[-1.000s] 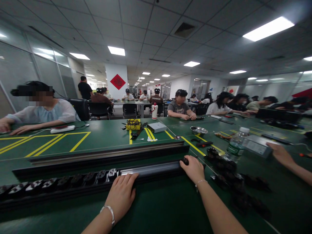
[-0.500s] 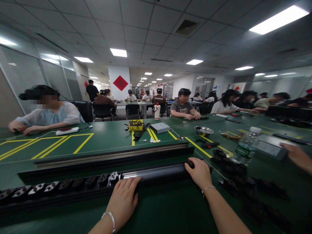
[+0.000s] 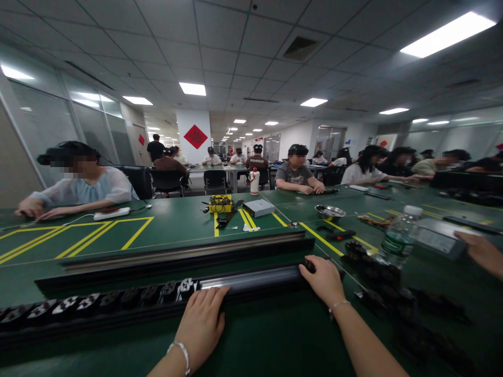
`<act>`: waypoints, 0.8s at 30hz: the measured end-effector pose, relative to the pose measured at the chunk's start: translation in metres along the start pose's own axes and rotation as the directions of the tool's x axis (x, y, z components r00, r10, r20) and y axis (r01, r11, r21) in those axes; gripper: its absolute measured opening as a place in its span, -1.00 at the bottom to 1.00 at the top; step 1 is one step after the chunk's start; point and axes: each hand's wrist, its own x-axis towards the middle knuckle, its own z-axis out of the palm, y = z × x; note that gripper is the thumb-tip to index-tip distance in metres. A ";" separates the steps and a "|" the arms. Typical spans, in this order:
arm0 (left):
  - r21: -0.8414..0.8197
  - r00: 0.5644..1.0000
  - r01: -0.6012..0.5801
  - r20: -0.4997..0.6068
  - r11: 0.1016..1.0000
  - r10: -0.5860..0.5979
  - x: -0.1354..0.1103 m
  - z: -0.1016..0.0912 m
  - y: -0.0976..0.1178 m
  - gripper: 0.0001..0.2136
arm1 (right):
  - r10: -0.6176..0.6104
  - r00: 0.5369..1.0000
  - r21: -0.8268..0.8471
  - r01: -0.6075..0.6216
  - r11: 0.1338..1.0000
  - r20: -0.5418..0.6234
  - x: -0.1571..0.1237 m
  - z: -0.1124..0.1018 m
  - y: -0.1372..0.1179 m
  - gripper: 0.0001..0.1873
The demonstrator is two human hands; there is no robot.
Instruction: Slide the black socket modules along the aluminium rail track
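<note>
A long black rail (image 3: 255, 283) lies across the green table in front of me. A row of socket modules (image 3: 129, 297), some with silvery faces, fills its left part, and the stretch on the right shows a smooth dark channel. My left hand (image 3: 202, 319) rests on the rail's near edge beside the last module, fingers extended and lying flat, thumb apart. At the rail's right end, my right hand (image 3: 323, 278) is closed around a small black part (image 3: 309, 265), mostly hidden by the fingers; it looks like another socket module.
Behind lies a second long rail (image 3: 188, 252). To the right are loose black modules (image 3: 373, 272), a water bottle (image 3: 397, 238), a metal bowl (image 3: 330, 211) and a grey metal box (image 3: 440, 238) touched by another person's hand (image 3: 481, 251). A yellow box (image 3: 220, 203) with cables sits farther back.
The view has shifted slightly. Both hands stay at the same places on the rail, and the small black part remains at its right end.
</note>
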 end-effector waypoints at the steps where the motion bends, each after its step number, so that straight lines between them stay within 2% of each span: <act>1: -0.002 1.000 0.000 -0.003 1.000 0.000 0.000 0.000 0.000 -0.54 | -0.002 1.000 0.001 0.002 1.000 -0.005 0.000 0.001 0.001 -0.61; 6: -0.002 1.000 0.002 -0.007 1.000 -0.002 0.000 0.000 0.000 -0.54 | 0.000 1.000 0.003 0.000 1.000 -0.013 0.000 0.005 0.004 -0.61; 13: -0.010 1.000 0.003 -0.001 1.000 -0.003 -0.001 -0.001 0.000 -0.55 | 0.094 0.996 -0.023 -0.094 0.995 -0.008 -0.002 0.003 -0.002 -0.63; 24: -0.003 1.000 -0.001 -0.007 1.000 0.001 -0.001 0.000 0.000 -0.56 | 0.092 0.996 0.009 -0.092 0.996 0.004 0.001 0.001 0.005 -0.57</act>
